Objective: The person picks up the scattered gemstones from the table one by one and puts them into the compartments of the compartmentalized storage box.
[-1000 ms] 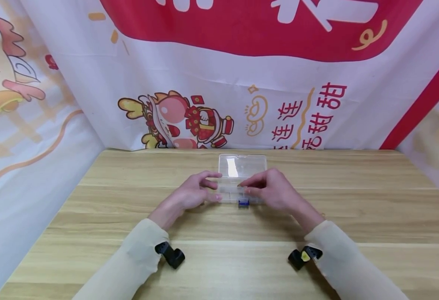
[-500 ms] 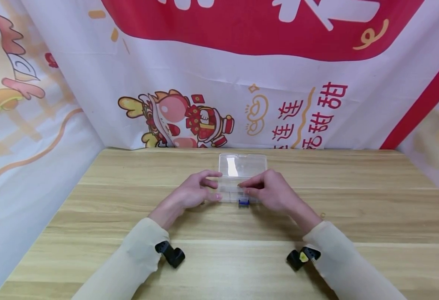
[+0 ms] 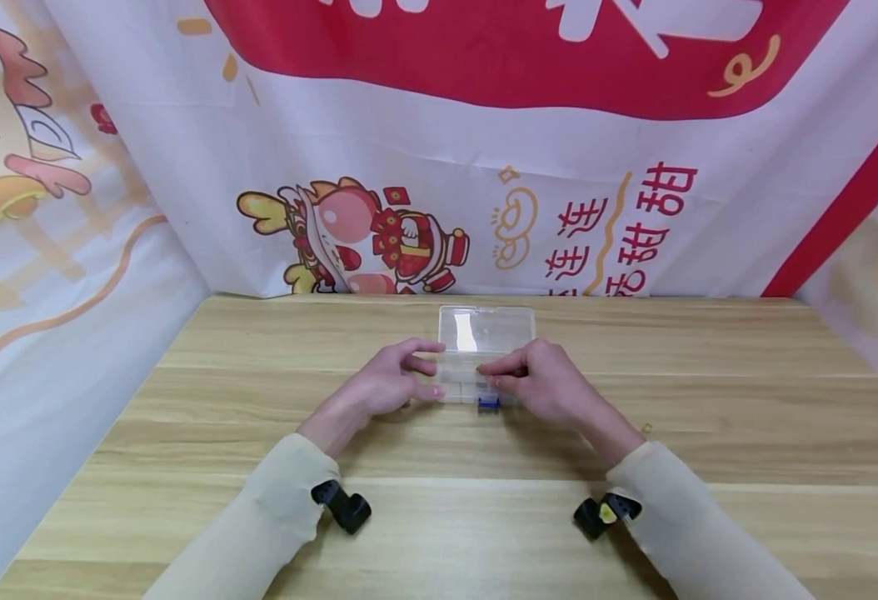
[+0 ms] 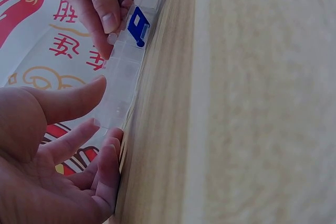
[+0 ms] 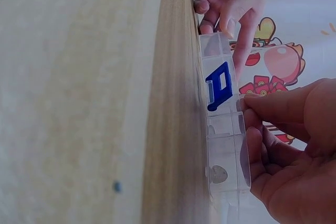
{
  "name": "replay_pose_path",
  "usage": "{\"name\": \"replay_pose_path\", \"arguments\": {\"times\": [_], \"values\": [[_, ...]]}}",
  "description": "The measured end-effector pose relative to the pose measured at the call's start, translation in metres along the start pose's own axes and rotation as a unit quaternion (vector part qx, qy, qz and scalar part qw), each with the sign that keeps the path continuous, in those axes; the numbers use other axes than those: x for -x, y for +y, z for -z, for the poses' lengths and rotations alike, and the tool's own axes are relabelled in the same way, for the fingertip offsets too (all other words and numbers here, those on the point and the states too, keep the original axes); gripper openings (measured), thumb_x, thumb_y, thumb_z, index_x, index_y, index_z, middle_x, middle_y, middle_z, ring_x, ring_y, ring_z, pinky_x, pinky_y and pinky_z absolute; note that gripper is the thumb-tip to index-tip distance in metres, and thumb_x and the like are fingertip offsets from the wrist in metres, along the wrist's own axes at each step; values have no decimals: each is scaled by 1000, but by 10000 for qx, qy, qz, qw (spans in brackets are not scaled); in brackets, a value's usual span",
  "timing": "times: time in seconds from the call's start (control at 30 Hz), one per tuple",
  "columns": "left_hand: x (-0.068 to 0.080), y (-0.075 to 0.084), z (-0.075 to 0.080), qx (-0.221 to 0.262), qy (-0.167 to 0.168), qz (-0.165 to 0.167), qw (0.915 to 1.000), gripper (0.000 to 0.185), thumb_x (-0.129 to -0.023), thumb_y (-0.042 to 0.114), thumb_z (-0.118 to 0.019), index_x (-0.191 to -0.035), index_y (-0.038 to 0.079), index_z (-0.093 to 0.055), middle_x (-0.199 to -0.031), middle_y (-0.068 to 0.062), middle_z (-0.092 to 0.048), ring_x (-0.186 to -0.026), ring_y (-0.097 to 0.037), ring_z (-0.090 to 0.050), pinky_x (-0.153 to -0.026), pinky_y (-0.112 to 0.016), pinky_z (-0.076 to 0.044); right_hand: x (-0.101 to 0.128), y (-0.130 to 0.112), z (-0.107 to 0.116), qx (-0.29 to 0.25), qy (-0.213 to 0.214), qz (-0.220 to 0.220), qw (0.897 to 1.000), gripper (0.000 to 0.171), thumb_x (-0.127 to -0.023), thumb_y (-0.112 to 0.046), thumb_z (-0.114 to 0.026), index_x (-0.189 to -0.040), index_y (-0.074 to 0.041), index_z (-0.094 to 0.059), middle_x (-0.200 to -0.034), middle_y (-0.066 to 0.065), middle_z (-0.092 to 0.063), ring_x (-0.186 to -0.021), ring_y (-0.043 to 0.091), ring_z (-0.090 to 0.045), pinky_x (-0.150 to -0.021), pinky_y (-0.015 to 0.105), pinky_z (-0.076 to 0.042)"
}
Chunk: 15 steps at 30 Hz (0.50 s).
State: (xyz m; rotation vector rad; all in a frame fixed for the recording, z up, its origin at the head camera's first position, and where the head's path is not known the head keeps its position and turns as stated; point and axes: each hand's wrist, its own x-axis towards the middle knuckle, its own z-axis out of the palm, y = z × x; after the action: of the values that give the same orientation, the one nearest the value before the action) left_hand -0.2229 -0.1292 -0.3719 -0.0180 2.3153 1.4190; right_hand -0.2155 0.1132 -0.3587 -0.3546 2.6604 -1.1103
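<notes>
A clear plastic compartment box (image 3: 457, 380) lies mid-table with its lid (image 3: 486, 328) folded back flat and a blue latch (image 3: 488, 403) on its near side. My left hand (image 3: 433, 368) holds the box's left end, thumb on the near corner, fingers at the far side. My right hand (image 3: 484, 372) pinches thumb and forefinger at the box's rim near the middle, just above the latch. The right wrist view shows the box (image 5: 226, 145), the latch (image 5: 219, 86) and one small grey piece (image 5: 218, 174) in a compartment. In the left wrist view the box (image 4: 118, 85) runs between both hands.
The wooden table (image 3: 709, 400) is backed by printed cloth banners (image 3: 439, 167) behind and on both sides. Black wrist mounts (image 3: 343, 507) sit on my sleeves near the front edge. A tiny dark speck (image 3: 645, 429) lies right of my right hand.
</notes>
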Motion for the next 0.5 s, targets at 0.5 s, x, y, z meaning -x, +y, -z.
{"name": "replay_pose_path", "arguments": {"times": [0.5], "values": [[-1, -1, 1, 68, 3, -47, 10000, 61, -94, 17, -81, -149, 34, -59, -140, -6, -64, -121, -27, -58, -84, -31, -50, -1, 0, -1, 119, 32, -4, 9999, 22, -101, -12, -72, -119, -17, -82, -123, 5, -80, -92, 16, -61, -74, 30, -48]]}}
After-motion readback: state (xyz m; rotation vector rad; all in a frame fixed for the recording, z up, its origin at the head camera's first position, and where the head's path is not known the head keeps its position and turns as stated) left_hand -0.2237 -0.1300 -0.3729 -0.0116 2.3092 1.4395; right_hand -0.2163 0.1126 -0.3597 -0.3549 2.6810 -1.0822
